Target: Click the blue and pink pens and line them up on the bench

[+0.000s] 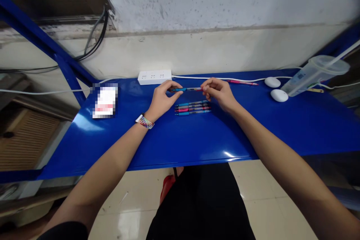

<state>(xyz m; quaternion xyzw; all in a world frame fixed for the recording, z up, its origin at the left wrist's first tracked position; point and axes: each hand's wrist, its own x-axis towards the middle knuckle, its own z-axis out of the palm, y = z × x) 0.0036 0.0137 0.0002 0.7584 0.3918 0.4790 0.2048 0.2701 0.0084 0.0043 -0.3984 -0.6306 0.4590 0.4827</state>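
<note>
A slim pen [191, 89] with a blue end on the left and a reddish end on the right lies level between my hands. Thumb and fingers of my left hand [165, 96] pinch its blue end; a patterned band circles that wrist. My right hand [218, 93] grips the reddish end between thumb and fingertips. Just below, several pens [192, 108] lie side by side on the blue table [191, 138], blue, grey and pink among them. Beyond my right hand, a pink pen [243, 82] rests near the wall.
Against the wall sits a white power strip [154, 77], its cord running right. Two white rounded objects [279, 95] and a tilted clear plastic container [305, 77] occupy the right side. A blurred-out white and red item [104, 101] lies left. Blue frame bars [69, 77] rise at the left edge.
</note>
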